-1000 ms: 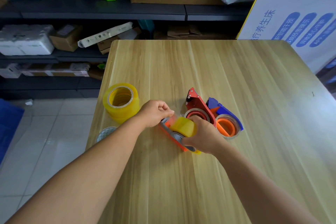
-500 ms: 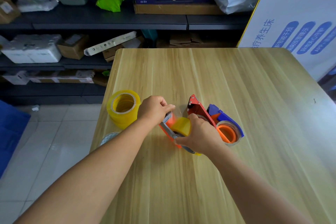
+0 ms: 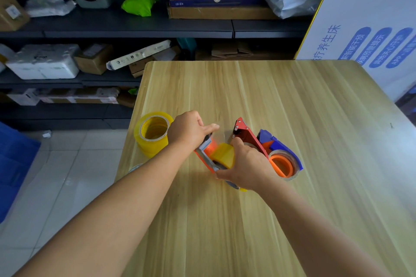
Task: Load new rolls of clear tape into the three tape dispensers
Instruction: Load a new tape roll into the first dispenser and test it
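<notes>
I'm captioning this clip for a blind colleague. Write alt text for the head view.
Both hands work on an orange dispenser holding a yellow tape roll on a wooden table: left hand grips its front end, right hand holds the roll. Spare rolls stand left; red and blue dispensers lie right.

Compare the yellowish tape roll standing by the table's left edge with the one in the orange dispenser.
The free yellowish tape roll stands alone on the wooden table, untouched; the mounted tape roll sits in the orange tape dispenser, gripped by both hands, left hand and right hand. The free roll shows its open core; the mounted roll's is hidden. Both are translucent yellow.
</notes>
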`<state>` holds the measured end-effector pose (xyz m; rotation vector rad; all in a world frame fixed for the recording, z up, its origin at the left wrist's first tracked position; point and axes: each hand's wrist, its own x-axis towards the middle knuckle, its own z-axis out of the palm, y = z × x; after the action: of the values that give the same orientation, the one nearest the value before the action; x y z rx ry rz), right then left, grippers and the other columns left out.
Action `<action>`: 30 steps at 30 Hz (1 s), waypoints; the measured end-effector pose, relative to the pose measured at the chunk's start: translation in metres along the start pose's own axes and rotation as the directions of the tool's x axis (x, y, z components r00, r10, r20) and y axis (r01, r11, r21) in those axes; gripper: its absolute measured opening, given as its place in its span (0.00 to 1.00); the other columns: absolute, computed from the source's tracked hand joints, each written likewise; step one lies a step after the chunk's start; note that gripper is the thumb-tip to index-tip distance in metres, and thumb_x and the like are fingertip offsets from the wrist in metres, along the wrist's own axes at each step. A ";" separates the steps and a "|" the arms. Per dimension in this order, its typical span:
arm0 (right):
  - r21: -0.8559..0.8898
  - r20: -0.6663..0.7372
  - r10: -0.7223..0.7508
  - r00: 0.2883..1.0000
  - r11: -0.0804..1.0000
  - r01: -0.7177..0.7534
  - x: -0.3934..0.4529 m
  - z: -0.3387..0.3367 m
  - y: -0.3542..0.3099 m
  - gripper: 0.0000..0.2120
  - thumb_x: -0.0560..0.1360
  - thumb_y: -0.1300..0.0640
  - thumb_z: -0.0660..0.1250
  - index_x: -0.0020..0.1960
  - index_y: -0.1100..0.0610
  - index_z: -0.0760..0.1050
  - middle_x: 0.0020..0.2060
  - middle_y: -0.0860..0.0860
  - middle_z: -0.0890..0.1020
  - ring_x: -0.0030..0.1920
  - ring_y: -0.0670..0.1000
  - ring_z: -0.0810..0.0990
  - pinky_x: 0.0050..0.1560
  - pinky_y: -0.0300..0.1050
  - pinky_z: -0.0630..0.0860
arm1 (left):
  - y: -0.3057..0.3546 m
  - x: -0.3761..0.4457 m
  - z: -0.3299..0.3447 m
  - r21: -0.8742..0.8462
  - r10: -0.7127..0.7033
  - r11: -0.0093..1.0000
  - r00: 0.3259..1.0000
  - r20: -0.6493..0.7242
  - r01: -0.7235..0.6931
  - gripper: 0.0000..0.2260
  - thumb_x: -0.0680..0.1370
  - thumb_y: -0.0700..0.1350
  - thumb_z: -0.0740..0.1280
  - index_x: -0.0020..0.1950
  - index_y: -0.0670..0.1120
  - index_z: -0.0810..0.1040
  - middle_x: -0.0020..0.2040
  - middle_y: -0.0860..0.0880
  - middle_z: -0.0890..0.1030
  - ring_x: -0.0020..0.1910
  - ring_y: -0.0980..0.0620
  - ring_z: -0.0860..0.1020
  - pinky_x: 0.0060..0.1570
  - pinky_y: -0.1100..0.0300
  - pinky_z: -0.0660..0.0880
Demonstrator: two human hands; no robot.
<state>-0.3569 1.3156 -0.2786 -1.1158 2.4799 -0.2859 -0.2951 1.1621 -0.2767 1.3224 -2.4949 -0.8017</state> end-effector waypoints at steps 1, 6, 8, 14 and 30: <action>0.002 0.006 0.004 1.000 1.000 -0.004 0.000 -0.001 0.001 0.32 0.64 0.38 0.72 0.57 0.52 0.63 0.35 0.46 0.73 0.33 0.45 0.74 0.28 0.40 0.70 | -0.001 0.001 -0.001 -0.009 0.000 1.000 1.000 0.001 0.000 0.20 0.67 0.64 0.71 0.34 0.50 0.70 0.33 0.53 0.76 0.34 0.51 0.76 0.28 0.60 0.64; 0.044 0.016 0.036 0.999 0.998 -0.037 0.004 -0.003 0.003 0.29 0.64 0.38 0.72 0.55 0.52 0.64 0.34 0.48 0.76 0.32 0.46 0.76 0.27 0.40 0.71 | -0.009 0.004 -0.003 -0.237 -0.022 0.971 0.999 0.024 0.027 0.14 0.68 0.55 0.75 0.33 0.50 0.73 0.33 0.55 0.78 0.35 0.54 0.77 0.32 0.59 0.72; 0.094 0.023 0.062 0.998 0.993 -0.064 0.005 -0.002 0.004 0.30 0.63 0.38 0.73 0.55 0.51 0.63 0.35 0.47 0.76 0.33 0.45 0.76 0.27 0.39 0.70 | -0.012 0.003 -0.002 -0.336 -0.029 0.941 0.999 0.032 0.038 0.11 0.69 0.50 0.75 0.33 0.50 0.75 0.33 0.53 0.80 0.37 0.51 0.79 0.36 0.56 0.76; 0.096 0.002 0.088 0.996 0.992 -0.088 0.009 0.003 0.000 0.32 0.64 0.40 0.73 0.60 0.52 0.64 0.37 0.46 0.73 0.34 0.44 0.74 0.30 0.40 0.73 | -0.012 -0.002 -0.002 -0.416 -0.008 0.909 1.000 0.001 0.007 0.10 0.72 0.45 0.72 0.34 0.50 0.73 0.36 0.49 0.80 0.41 0.46 0.81 0.41 0.52 0.77; 0.079 -0.126 0.160 0.979 0.985 -0.151 0.014 0.020 -0.008 0.32 0.66 0.39 0.71 0.60 0.54 0.63 0.45 0.50 0.74 0.40 0.51 0.74 0.35 0.44 0.69 | 0.027 -0.010 -0.024 -0.363 0.143 0.923 0.989 0.027 -0.124 0.08 0.79 0.47 0.61 0.43 0.44 0.69 0.37 0.47 0.83 0.42 0.46 0.81 0.45 0.47 0.78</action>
<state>-0.3511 1.2992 -0.2975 -0.8952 2.6341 -0.4069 -0.2985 1.1739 -0.2413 1.0054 -2.2960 -1.2047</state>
